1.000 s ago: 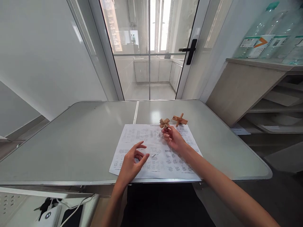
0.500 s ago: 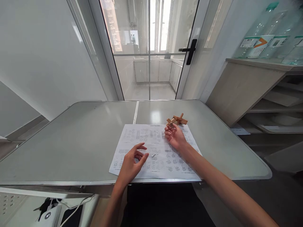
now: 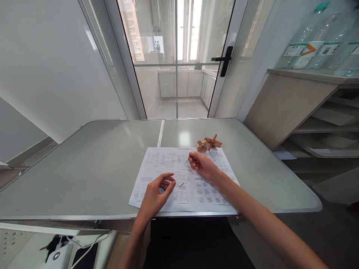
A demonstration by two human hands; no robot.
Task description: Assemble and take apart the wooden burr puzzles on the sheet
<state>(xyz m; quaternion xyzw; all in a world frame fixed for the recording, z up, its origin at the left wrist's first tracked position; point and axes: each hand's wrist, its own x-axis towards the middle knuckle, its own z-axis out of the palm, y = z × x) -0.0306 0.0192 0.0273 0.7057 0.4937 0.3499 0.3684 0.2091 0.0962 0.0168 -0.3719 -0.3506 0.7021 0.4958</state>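
Observation:
A printed paper sheet [image 3: 157, 164] with small diagrams lies on the grey table. Over its lower left part is my left hand [image 3: 158, 190], fingers loosely curved and apart, holding nothing. My right hand [image 3: 203, 164] hovers above the upper right of the sheet, thumb and fingers pressed together; whatever may be between them is too small or hidden to name. Just beyond it, at the sheet's top right edge, sits a pile of brown wooden pieces [image 3: 209, 142]. A tiny dark object or mark [image 3: 182, 184] shows on the paper between my hands.
The table [image 3: 70, 168] has a metal front edge and a light seam. A glass door with a black handle [image 3: 224, 59] stands behind it. Large clear bottles [image 3: 303, 52] top a shelf at right. A white device [image 3: 58, 257] and cables lie lower left.
My right hand has moved left and slightly toward me, away from the wooden pieces, and its fingers have closed together. The left hand has barely moved.

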